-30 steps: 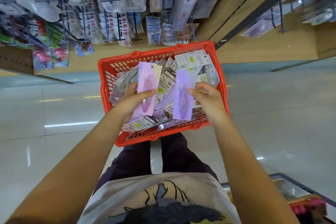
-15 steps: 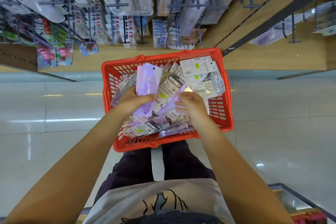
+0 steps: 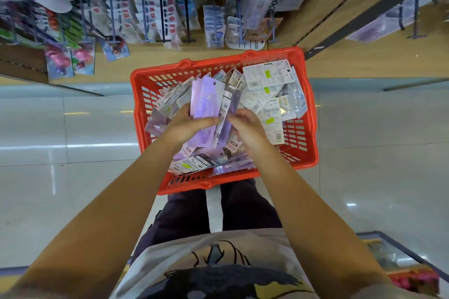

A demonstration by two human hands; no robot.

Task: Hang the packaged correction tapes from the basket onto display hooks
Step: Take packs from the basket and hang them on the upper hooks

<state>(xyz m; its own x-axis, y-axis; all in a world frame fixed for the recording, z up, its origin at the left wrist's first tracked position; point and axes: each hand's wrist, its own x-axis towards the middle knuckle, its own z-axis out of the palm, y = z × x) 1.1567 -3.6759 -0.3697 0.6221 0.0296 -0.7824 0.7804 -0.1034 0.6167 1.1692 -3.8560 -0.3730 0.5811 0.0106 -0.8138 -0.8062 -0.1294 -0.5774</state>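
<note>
A red plastic basket (image 3: 308,114) stands on the floor in front of me, heaped with several packaged correction tapes (image 3: 267,75). My left hand (image 3: 187,124) grips a purple correction tape package (image 3: 204,102) over the middle of the basket, thumb across its front. My right hand (image 3: 247,124) is beside it, its fingers curled on the edge of a second purple package (image 3: 227,128) that lies against the first one. Display hooks (image 3: 145,7) with hanging packages stick out of the shelf wall beyond the basket.
Hanging stationery packs fill the pegboard, with pink and green items (image 3: 70,58) at the left. A wooden shelf edge (image 3: 340,19) runs at the upper right. Glossy floor tiles (image 3: 73,141) surround the basket. A glass-topped case (image 3: 401,257) sits at the lower right.
My right hand brought its purple package leftward, from held apart to pressed against the package in my left hand. The view has shifted a little toward the shelf.
</note>
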